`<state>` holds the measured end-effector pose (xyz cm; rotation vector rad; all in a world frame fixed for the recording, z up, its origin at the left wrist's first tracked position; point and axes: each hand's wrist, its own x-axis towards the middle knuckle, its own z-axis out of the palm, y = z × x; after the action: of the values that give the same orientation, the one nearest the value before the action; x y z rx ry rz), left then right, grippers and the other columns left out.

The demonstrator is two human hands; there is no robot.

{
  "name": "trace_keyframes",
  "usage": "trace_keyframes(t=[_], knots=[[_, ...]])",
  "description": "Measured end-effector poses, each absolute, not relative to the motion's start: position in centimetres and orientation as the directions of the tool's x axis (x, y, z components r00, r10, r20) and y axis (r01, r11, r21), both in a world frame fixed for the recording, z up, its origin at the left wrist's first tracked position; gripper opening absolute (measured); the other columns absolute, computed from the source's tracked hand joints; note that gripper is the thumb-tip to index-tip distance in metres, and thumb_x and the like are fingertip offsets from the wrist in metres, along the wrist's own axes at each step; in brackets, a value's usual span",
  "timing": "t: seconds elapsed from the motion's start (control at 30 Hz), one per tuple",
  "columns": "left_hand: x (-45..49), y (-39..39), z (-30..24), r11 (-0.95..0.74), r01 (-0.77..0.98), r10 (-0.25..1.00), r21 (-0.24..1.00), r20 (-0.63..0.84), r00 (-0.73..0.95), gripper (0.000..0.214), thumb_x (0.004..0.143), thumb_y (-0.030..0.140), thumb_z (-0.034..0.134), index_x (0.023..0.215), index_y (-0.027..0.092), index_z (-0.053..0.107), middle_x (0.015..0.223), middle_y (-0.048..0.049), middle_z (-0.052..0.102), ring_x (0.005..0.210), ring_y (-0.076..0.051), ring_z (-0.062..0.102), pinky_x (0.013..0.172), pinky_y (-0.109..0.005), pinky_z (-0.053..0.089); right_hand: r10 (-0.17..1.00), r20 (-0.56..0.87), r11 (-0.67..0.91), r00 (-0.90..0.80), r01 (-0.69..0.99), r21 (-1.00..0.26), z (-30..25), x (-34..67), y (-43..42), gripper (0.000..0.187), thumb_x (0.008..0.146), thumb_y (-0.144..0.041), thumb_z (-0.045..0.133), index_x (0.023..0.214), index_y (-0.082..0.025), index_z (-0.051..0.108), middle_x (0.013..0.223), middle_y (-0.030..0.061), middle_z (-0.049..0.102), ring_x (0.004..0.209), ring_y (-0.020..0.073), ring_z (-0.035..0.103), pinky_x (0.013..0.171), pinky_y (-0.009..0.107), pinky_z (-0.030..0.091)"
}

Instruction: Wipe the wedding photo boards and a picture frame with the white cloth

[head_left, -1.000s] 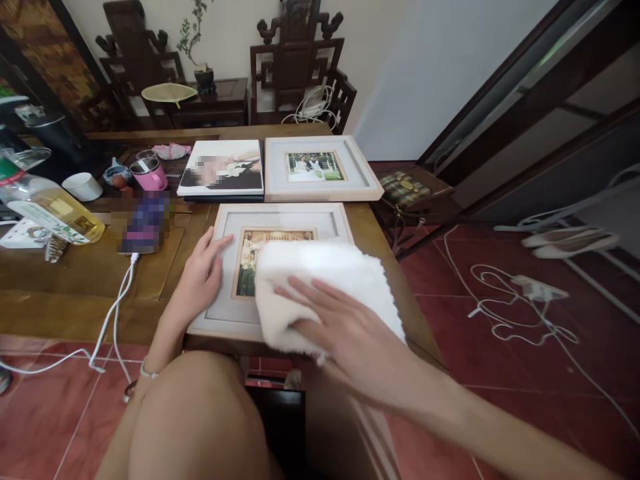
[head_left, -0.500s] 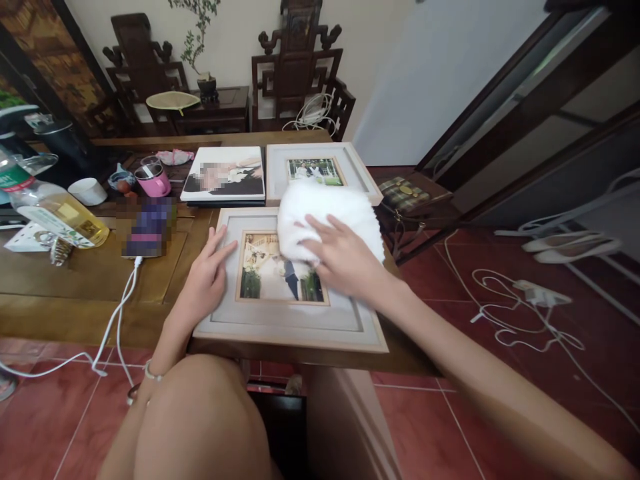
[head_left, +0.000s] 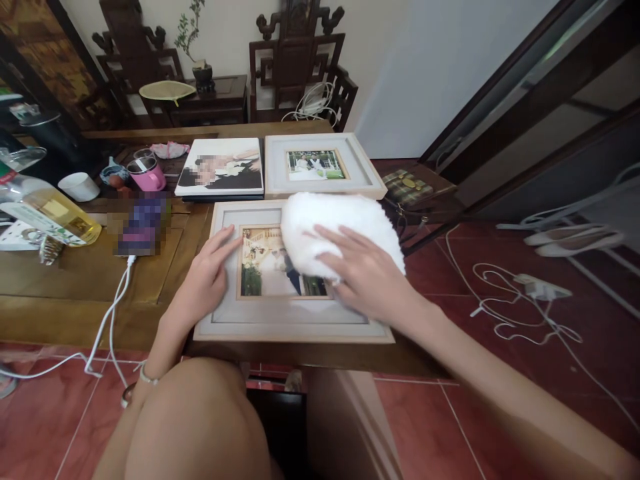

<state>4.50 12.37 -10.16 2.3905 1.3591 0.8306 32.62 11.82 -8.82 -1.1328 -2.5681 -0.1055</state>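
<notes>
A pale wooden picture frame (head_left: 280, 328) lies face up at the table's front edge, with a wedding photo in its middle. My left hand (head_left: 204, 280) rests on its left side, fingers stretched over the border. Under my right hand (head_left: 367, 273) is a fluffy white cloth (head_left: 340, 217), held against the frame's right part. The cloth hides the frame's upper right corner and some of the photo. Directly behind lies a second picture frame (head_left: 367, 167) with another wedding photo. Left of that is a photo album or panel (head_left: 220, 167) with a picture on top.
On the table's left stand a pink mug (head_left: 150, 177), a white cup (head_left: 79, 187), a tilted bottle of yellow liquid (head_left: 55, 210) and a phone-like item (head_left: 143, 227) with a white cable (head_left: 117, 293). A plaid bag (head_left: 407, 187) sits beyond the table's right end. Cables (head_left: 525, 300) trail on the floor.
My right hand and the white cloth have moved right and toward me across the frame, uncovering the second frame's photo. My left hand stays on the left border. The view has shifted slightly.
</notes>
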Motion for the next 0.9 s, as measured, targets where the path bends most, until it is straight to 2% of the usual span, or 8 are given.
trace_keyframes(t=[0.13, 0.27, 0.43, 0.53, 0.6, 0.7, 0.83, 0.9], knots=[[4.6, 12.5, -10.4, -0.464, 0.747, 0.884, 0.476, 0.301, 0.357, 0.049, 0.089, 0.013, 0.034, 0.136, 0.013, 0.047, 0.15, -0.013, 0.039, 0.14, -0.024, 0.034, 0.117, -0.046, 0.028, 0.781, 0.333, 0.567, -0.528, 0.823, -0.023, -9.1, 32.2, 15.4, 0.04, 0.075, -0.003, 0.049, 0.111, -0.008, 0.064, 0.137, 0.0198, 0.053, 0.135, 0.0306, 0.038, 0.111, 0.051, 0.032], [4.6, 12.7, -10.7, -0.431, 0.778, 0.9, 0.457, 0.284, 0.331, 0.049, 0.094, 0.022, 0.033, 0.139, 0.007, 0.042, 0.153, -0.0166, 0.032, 0.143, -0.025, 0.026, 0.119, -0.045, 0.023, 0.768, 0.269, 0.602, -0.581, 0.798, 0.004, -8.8, 31.4, 13.7, 0.041, 0.071, -0.002, 0.05, 0.109, -0.01, 0.066, 0.142, 0.0165, 0.048, 0.137, 0.0326, 0.034, 0.112, 0.056, 0.026], [4.7, 12.8, -10.9, -0.436, 0.785, 0.897, 0.44, 0.281, 0.341, 0.049, 0.095, 0.023, 0.033, 0.142, 0.011, 0.038, 0.153, -0.0146, 0.032, 0.144, -0.025, 0.025, 0.118, -0.048, 0.022, 0.687, 0.247, 0.724, -0.683, 0.673, -0.155, -7.6, 30.3, 5.9, 0.037, 0.064, -0.004, 0.052, 0.094, -0.016, 0.07, 0.139, 0.0152, 0.052, 0.133, 0.0344, 0.04, 0.109, 0.057, 0.032], [4.6, 12.9, -10.9, -0.449, 0.791, 0.891, 0.415, 0.272, 0.364, 0.048, 0.095, 0.024, 0.033, 0.14, 0.009, 0.04, 0.151, -0.0153, 0.036, 0.143, -0.026, 0.025, 0.118, -0.049, 0.023, 0.595, 0.293, 0.803, -0.748, 0.54, -0.252, -7.3, 29.9, 2.9, 0.031, 0.061, -0.006, 0.052, 0.084, -0.02, 0.069, 0.142, 0.0116, 0.049, 0.135, 0.0319, 0.038, 0.112, 0.052, 0.03], [4.5, 12.9, -10.9, -0.462, 0.795, 0.885, 0.393, 0.261, 0.385, 0.048, 0.095, 0.025, 0.033, 0.139, 0.007, 0.042, 0.15, -0.0164, 0.038, 0.143, -0.026, 0.025, 0.118, -0.048, 0.023, 0.57, 0.298, 0.819, -0.766, 0.502, -0.277, -7.6, 29.8, 2.8, 0.032, 0.061, -0.008, 0.053, 0.086, -0.02, 0.068, 0.145, 0.0098, 0.045, 0.137, 0.0302, 0.035, 0.113, 0.05, 0.029], [4.5, 12.9, -10.7, -0.476, 0.802, 0.878, 0.361, 0.24, 0.413, 0.049, 0.095, 0.026, 0.034, 0.139, 0.006, 0.042, 0.15, -0.0171, 0.037, 0.144, -0.027, 0.024, 0.118, -0.05, 0.022, 0.635, 0.256, 0.772, -0.729, 0.589, -0.239, -8.1, 30.1, 5.0, 0.041, 0.063, -0.007, 0.053, 0.1, -0.02, 0.067, 0.146, 0.0098, 0.043, 0.137, 0.0293, 0.035, 0.111, 0.052, 0.031], [4.5, 12.8, -10.5, -0.475, 0.806, 0.88, 0.354, 0.222, 0.421, 0.05, 0.096, 0.026, 0.032, 0.139, 0.002, 0.041, 0.15, -0.0195, 0.035, 0.144, -0.027, 0.022, 0.118, -0.048, 0.021, 0.758, 0.279, 0.629, -0.59, 0.774, -0.072, -8.8, 30.9, 10.3, 0.046, 0.07, -0.004, 0.051, 0.114, -0.011, 0.062, 0.146, 0.018, 0.042, 0.138, 0.0315, 0.034, 0.112, 0.052, 0.028], [4.4, 12.8, -10.6, -0.474, 0.802, 0.88, 0.363, 0.223, 0.419, 0.05, 0.096, 0.026, 0.033, 0.139, 0.004, 0.041, 0.151, -0.0186, 0.035, 0.145, -0.027, 0.022, 0.118, -0.048, 0.021, 0.793, 0.309, 0.557, -0.526, 0.83, -0.017, -9.0, 31.4, 13.0, 0.046, 0.073, -0.004, 0.05, 0.118, -0.008, 0.058, 0.147, 0.02, 0.04, 0.139, 0.032, 0.031, 0.112, 0.052, 0.027]])
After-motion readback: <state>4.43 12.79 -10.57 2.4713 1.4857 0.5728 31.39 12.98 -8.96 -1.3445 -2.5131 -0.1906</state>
